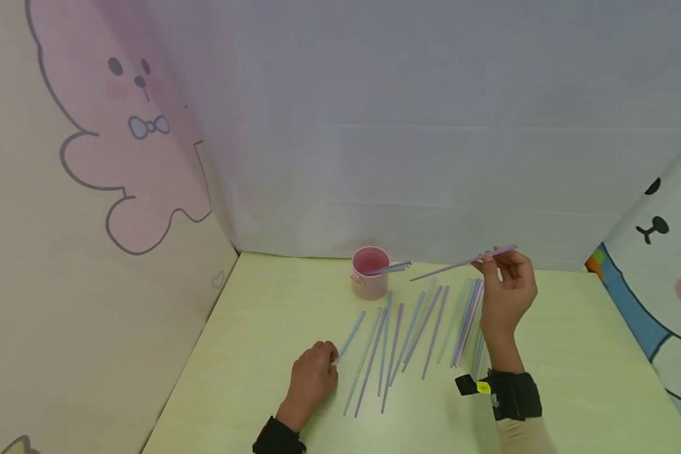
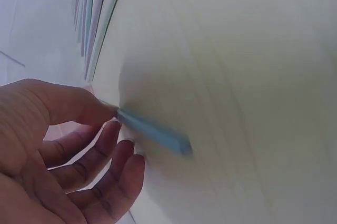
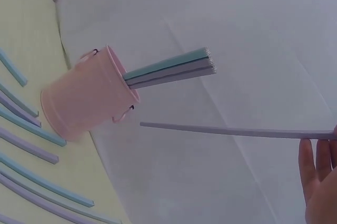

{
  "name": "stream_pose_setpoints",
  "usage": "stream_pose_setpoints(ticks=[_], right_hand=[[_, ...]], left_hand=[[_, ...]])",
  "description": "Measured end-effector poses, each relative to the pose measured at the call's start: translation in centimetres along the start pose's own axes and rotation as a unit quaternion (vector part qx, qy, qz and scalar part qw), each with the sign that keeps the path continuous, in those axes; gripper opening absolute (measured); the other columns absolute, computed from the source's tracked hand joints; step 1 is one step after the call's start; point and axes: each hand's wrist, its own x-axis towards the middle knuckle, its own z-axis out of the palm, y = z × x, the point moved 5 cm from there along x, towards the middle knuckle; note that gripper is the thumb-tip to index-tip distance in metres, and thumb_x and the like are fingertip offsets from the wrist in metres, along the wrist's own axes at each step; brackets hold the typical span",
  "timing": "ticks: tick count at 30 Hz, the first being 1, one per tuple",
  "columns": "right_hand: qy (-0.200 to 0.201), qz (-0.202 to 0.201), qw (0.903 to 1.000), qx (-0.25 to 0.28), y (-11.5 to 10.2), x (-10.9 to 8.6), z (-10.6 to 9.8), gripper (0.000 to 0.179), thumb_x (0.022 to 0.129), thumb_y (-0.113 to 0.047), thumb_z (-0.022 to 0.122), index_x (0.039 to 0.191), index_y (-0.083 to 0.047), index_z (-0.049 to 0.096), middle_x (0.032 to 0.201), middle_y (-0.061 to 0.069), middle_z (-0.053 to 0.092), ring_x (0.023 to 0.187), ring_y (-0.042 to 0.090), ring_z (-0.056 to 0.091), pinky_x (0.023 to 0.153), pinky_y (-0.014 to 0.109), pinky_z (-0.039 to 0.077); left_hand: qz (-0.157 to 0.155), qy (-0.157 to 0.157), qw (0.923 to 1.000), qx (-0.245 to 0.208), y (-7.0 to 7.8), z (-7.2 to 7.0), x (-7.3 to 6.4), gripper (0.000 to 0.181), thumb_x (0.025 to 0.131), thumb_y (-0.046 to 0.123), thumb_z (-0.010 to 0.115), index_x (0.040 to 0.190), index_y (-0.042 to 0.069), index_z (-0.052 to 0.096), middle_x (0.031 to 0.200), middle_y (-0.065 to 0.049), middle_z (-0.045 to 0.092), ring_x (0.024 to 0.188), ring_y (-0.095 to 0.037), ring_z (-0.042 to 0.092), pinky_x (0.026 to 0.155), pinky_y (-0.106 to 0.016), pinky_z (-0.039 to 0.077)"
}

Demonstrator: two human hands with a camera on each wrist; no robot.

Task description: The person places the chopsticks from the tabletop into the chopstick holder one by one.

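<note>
While the left hand (image 1: 313,381) pinches a blue stick (image 1: 349,338), the right grip (image 1: 507,293) clamps a purple stick (image 3: 237,132) near a pink bucket (image 1: 369,287).

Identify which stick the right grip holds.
The purple stick, raised beside the pink cup. The left grip pinches a blue stick; the other sticks lie on the table or sit in the cup.
</note>
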Motion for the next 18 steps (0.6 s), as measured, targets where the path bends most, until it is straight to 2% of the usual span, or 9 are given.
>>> stream_pose_setpoints(ticks=[7,13,18], right_hand=[[-0.004,-0.012,0.9997,0.019,-0.5,0.7,1.2,0.024,0.082,0.026,0.061,0.104,0.026,0.051,0.094,0.024,0.063,0.083,0.034,0.064,0.073,0.037,0.062],[-0.002,-0.019,0.9989,0.042,-0.8,1.1,2.8,0.026,0.080,0.027,0.062,0.104,0.027,0.051,0.093,0.029,0.061,0.083,0.035,0.065,0.073,0.039,0.062],[-0.023,-0.018,0.9986,0.045,-0.7,0.9,4.5,0.026,0.081,0.026,0.062,0.103,0.027,0.050,0.093,0.030,0.059,0.083,0.036,0.065,0.073,0.039,0.062]], left_hand=[[-0.010,0.023,0.9988,0.042,-1.2,-0.7,0.0,0.018,0.072,-0.008,0.070,0.075,0.008,0.062,0.067,-0.002,0.055,0.052,-0.018,0.054,0.041,-0.030,0.045],[-0.005,0.040,0.9958,0.082,-1.6,-0.9,-0.2,0.032,0.069,-0.012,0.068,0.061,0.009,0.045,0.058,-0.006,0.046,0.043,-0.021,0.048,0.034,-0.033,0.041],[-0.011,0.032,0.9956,0.088,-1.6,-1.4,-0.2,0.027,0.068,-0.011,0.069,0.064,0.007,0.050,0.057,-0.006,0.047,0.046,-0.026,0.054,0.036,-0.035,0.045]])
